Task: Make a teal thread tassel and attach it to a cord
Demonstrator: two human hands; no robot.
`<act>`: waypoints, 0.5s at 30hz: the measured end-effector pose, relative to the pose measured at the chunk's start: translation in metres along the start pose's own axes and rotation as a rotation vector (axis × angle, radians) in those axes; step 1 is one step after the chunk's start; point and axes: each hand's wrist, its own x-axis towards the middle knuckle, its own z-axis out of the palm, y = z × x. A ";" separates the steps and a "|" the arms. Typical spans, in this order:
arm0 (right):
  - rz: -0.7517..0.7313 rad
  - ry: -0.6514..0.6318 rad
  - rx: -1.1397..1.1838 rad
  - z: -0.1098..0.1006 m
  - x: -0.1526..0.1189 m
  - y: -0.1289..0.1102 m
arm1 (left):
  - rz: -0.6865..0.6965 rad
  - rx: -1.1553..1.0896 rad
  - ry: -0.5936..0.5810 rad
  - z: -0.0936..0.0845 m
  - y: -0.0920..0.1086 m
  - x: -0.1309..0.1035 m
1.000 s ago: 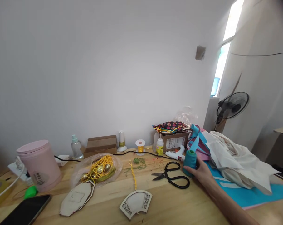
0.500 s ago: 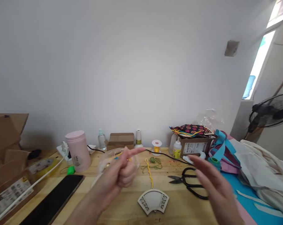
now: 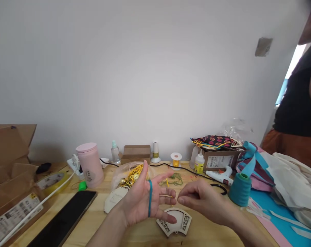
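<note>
My left hand (image 3: 145, 202) is held palm up with its fingers spread. A teal loop of thread (image 3: 150, 199) runs across the palm. Close to its fingertips, my right hand (image 3: 200, 199) is closed in a pinch; whatever lies between thumb and finger is too small to make out. Below both hands a pale fan-shaped wooden frame (image 3: 184, 223) with lattice ends lies on the table, partly covered by my left fingers. Its yellow cord (image 3: 167, 183) shows in part behind the hand. A cone of teal thread (image 3: 240, 190) stands to the right of my right hand.
Left are a phone (image 3: 65, 218), a pink cup (image 3: 90, 164) and a cardboard box (image 3: 13, 199). Behind my hands lie a bag of yellow cords and bells (image 3: 132, 175), a glue bottle (image 3: 199, 163) and a glue gun (image 3: 220, 176). A person (image 3: 296, 103) stands at the right.
My left hand has turned palm up and spread from a pointing shape, showing the teal loop. My right hand has moved inward and closed to a pinch. A person has appeared at the right.
</note>
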 end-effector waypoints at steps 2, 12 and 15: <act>-0.051 0.086 -0.187 -0.008 -0.005 -0.009 | 0.001 -0.050 0.007 -0.008 -0.005 0.007; -0.388 0.283 -0.251 -0.005 0.025 0.007 | -0.206 -0.067 -0.034 -0.008 -0.045 0.040; -0.327 0.270 -0.116 0.005 0.036 0.030 | -0.283 -0.008 -0.094 -0.004 -0.049 0.038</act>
